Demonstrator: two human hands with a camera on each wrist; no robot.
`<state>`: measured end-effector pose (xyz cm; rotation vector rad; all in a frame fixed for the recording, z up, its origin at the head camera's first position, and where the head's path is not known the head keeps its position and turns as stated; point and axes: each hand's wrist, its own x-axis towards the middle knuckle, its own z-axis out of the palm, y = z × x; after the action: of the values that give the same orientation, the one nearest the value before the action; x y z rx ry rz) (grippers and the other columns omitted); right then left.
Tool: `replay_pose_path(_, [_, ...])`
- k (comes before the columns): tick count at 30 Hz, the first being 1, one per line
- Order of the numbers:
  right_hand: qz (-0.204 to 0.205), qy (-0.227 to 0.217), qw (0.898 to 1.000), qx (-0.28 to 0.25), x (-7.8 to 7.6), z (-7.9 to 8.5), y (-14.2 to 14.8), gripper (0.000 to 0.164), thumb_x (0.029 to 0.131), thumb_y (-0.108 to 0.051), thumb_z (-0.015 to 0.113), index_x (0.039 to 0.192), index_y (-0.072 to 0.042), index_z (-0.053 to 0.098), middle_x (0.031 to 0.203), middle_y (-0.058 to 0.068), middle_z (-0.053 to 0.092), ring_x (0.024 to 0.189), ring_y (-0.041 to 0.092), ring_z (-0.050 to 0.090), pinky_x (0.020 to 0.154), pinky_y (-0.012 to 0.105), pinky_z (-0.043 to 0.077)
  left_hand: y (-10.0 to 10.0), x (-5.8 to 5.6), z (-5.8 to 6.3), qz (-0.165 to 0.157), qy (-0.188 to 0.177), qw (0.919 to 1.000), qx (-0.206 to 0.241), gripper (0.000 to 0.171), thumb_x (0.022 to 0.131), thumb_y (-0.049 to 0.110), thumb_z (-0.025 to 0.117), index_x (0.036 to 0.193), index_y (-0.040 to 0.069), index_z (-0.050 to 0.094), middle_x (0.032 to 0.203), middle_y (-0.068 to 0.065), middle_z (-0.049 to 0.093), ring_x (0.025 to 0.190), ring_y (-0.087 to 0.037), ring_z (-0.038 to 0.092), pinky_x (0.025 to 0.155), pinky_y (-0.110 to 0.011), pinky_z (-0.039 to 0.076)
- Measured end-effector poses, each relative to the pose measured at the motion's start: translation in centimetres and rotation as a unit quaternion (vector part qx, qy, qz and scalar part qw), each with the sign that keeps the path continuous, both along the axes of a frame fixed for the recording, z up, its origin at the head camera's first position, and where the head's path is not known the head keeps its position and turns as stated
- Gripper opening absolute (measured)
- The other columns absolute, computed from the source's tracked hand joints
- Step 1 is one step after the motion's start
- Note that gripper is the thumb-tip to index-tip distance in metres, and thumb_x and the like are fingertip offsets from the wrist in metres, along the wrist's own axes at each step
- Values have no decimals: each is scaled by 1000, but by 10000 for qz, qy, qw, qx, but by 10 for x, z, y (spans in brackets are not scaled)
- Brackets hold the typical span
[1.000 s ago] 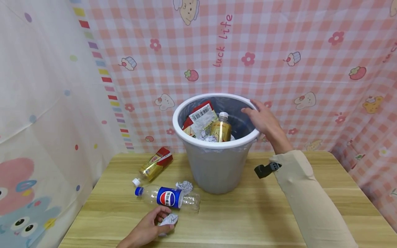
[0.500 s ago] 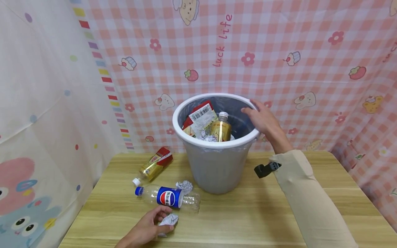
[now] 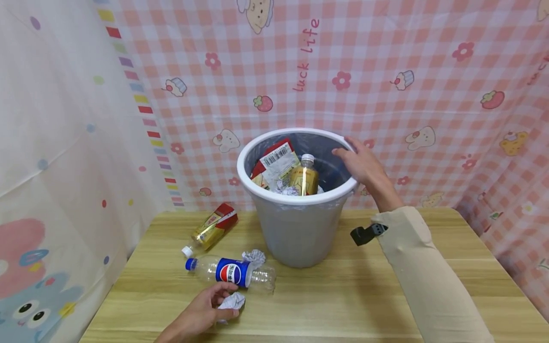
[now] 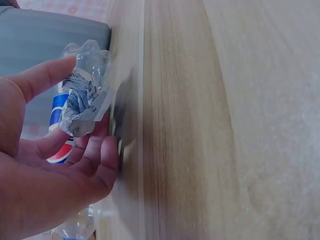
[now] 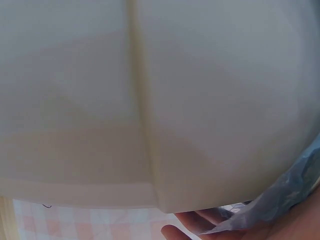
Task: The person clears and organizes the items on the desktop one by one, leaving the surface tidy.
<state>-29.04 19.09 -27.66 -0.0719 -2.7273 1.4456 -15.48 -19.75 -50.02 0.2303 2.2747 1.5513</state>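
Observation:
My left hand [image 3: 201, 309] is at the near left of the table, its thumb and curled fingers around a crumpled paper ball [image 3: 233, 301]. In the left wrist view, the printed paper ball [image 4: 82, 105] sits between thumb and fingers. Just beyond it lies a clear plastic bottle [image 3: 231, 273] with a blue Pepsi label and cap. My right hand [image 3: 364, 164] grips the white rim of a grey trash bin [image 3: 300, 233] at its right side. In the right wrist view, the bin wall [image 5: 215, 100] fills most of the picture, with part of the hand below.
A yellow and red labelled bottle [image 3: 216, 226] lies at the back left. Another crumpled paper ball [image 3: 254, 257] is beside the bin. Inside the bin are a cardboard package [image 3: 276, 164], a yellow-labelled bottle [image 3: 305, 178] and crumpled paper. A patterned curtain [image 3: 429, 95] hangs behind the table.
The head view has shifted very slightly. My left hand has edged a little left and up at the paper ball; my right hand stays on the bin rim.

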Motion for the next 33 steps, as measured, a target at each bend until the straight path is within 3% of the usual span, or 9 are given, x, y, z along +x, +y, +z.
replay_pose_path(19, [-11, -6, 10000, 54, 0, 1, 0, 73, 99, -52, 45, 160, -24, 16, 158, 17, 31, 134, 39, 41, 106, 56, 39, 4, -3, 8, 193, 171, 9989, -397, 51, 78, 13, 82, 125, 6, 62, 106, -7, 60, 91, -21, 53, 77, -32, 44])
replay_pose_path(33, [-9, 58, 10000, 79, 0, 1, 0, 73, 99, -51, 46, 160, -23, 17, 158, 17, 30, 135, 39, 40, 108, 57, 36, 7, -2, 22, 200, 222, 9995, 59, 55, 79, 12, 81, 128, 5, 59, 111, -11, 58, 92, -20, 54, 70, -26, 50])
